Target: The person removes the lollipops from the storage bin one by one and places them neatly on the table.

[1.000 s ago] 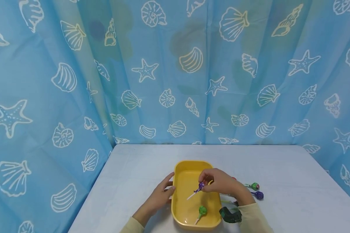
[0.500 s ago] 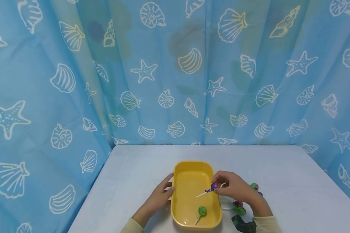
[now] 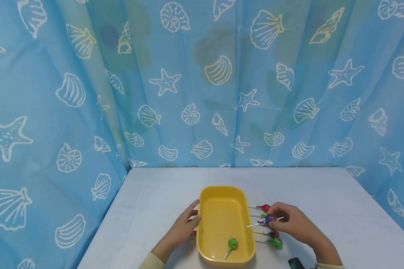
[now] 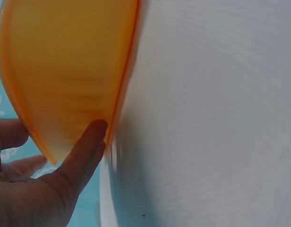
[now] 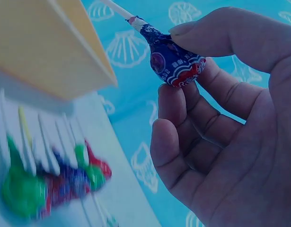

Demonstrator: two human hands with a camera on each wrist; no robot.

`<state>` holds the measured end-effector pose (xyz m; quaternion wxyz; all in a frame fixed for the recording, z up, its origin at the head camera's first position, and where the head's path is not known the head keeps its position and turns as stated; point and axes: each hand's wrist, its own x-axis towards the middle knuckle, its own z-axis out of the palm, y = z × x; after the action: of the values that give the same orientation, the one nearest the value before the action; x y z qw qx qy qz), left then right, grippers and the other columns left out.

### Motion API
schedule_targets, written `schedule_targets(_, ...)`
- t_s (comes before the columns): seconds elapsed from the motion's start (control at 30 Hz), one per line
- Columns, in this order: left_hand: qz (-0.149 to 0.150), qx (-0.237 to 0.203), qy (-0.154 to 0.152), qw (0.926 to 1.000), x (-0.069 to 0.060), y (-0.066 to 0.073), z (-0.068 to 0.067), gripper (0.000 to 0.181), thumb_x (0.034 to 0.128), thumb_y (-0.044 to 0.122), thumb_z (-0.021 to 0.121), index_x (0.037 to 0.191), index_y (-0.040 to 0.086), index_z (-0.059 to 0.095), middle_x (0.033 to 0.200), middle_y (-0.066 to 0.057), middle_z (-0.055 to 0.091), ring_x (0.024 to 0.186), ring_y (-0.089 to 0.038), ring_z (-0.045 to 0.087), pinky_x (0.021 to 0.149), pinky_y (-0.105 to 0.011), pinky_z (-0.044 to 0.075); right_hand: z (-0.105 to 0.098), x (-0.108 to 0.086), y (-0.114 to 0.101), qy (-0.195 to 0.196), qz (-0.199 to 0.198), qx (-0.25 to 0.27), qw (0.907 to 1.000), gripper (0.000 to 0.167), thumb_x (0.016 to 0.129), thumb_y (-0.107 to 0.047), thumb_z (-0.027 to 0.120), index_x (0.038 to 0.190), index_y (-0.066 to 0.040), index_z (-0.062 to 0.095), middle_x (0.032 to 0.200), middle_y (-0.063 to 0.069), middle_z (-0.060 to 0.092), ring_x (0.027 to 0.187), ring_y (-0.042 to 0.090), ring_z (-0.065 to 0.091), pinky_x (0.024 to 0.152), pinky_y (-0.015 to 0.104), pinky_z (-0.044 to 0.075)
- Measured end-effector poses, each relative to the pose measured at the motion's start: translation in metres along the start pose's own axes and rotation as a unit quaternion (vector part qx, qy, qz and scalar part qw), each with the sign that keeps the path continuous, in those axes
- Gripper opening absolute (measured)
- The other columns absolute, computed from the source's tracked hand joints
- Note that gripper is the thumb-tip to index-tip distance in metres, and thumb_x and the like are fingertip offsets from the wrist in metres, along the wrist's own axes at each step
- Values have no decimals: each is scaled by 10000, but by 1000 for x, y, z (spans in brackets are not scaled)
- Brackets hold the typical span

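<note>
In the head view, my right hand [image 3: 297, 224] pinches a purple-wrapped lollipop [image 3: 267, 220] by its candy head, its white stick pointing left toward the yellow tray [image 3: 248, 198]. The right wrist view shows this lollipop [image 5: 176, 61] between thumb and fingertips, raised above the table. My left hand [image 3: 181, 228] touches the tray's left side with fingers spread. Up close, those fingers [image 4: 83, 151] lie against the translucent wall [image 4: 65, 56]. One green lollipop [image 3: 233, 243] lies inside the tray, near its front end.
Right of the tray lies a row of several lollipops, among them a red one [image 3: 264, 207] and a green one [image 3: 276, 243], sticks toward the tray. My right hand partly hides this row. A blue shell-patterned curtain [image 3: 188, 93] hangs behind the white table [image 3: 168, 186].
My right hand has moved right with the purple lollipop, from over the tray to above the row beside it. The left hand stays at the tray's side.
</note>
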<state>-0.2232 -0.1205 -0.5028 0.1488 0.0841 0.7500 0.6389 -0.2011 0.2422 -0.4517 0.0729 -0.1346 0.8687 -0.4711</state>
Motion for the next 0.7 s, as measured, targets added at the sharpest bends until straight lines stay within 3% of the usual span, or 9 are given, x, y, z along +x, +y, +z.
schedule_targets(0.2, -5, -16, -6, 10000, -2, 1, 1, 607, 1064, 110, 515, 1613, 94, 257, 1447, -296, 446, 1215, -404, 578, 819, -447, 636, -8, -11, 14, 284, 392, -235, 9985, 284, 854, -134, 784, 1077, -16, 653, 1021, 32, 679, 957, 211, 621, 924, 471, 597)
schedule_targets(0.53, 64, -68, -9, 10000, 0, -1, 0, 610, 1064, 94, 503, 1614, 74, 238, 1444, -325, 435, 1196, -419, 583, 809, -467, 636, -14, -18, 25, 403, 543, -226, 9975, 283, 868, -134, 777, 1082, -4, 646, 1001, 51, 652, 900, 203, 575, 781, 275, 584)
schedule_targets(0.7, 11, 9, 42, 10000, 0, 1, 1, 610, 1061, 104, 514, 1612, 84, 254, 1446, -318, 437, 1203, -424, 578, 799, -462, 637, -16, -23, 32, 450, 509, 9, 9977, 289, 883, -111, 764, 1100, 31, 635, 965, 73, 628, 828, 183, 560, 683, 262, 546)
